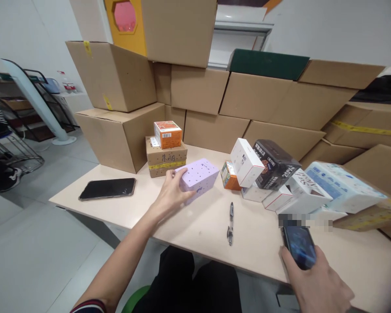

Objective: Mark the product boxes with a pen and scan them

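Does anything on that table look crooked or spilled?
The white speckled cardboard box and black printed cardboard box, stacked at right, sit at mismatched angles, looking untidy, though the wide view may exaggerate it. No spill shows.

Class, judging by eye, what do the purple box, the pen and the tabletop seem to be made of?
Purple box: probably cardboard with a smooth printed finish, given its crisp edges and dark spots. Pen: likely plastic, as part of its barrel looks see-through. Tabletop: perhaps laminated board, pale and even.
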Demonstrator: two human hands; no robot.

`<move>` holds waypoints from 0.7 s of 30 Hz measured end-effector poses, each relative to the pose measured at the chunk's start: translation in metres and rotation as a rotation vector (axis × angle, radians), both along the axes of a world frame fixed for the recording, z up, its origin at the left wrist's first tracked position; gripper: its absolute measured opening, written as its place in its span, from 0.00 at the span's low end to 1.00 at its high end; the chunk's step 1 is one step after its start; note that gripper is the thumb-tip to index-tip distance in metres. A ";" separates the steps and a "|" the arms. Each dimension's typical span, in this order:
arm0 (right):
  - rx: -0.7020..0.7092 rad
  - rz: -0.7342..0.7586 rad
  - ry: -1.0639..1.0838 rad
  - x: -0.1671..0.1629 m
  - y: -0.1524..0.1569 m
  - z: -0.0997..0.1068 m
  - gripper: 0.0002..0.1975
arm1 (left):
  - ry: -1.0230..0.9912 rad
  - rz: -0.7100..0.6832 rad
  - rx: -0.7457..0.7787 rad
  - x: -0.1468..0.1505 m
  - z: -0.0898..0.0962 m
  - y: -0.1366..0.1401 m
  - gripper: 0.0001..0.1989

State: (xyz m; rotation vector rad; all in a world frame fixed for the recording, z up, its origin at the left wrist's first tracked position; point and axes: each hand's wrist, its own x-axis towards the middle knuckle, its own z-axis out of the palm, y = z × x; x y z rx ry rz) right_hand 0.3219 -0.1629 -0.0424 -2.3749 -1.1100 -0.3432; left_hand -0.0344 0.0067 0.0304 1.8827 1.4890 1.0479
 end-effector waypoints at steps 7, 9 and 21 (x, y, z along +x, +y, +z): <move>0.212 -0.020 -0.166 -0.011 0.005 -0.009 0.37 | 0.071 0.027 0.047 0.066 0.004 0.040 0.41; 0.324 0.024 -0.233 -0.011 0.005 -0.011 0.34 | 0.053 0.021 0.065 0.082 0.005 0.051 0.40; 0.587 0.272 -0.235 -0.062 -0.007 0.012 0.19 | 0.373 0.531 0.435 0.025 0.100 0.088 0.32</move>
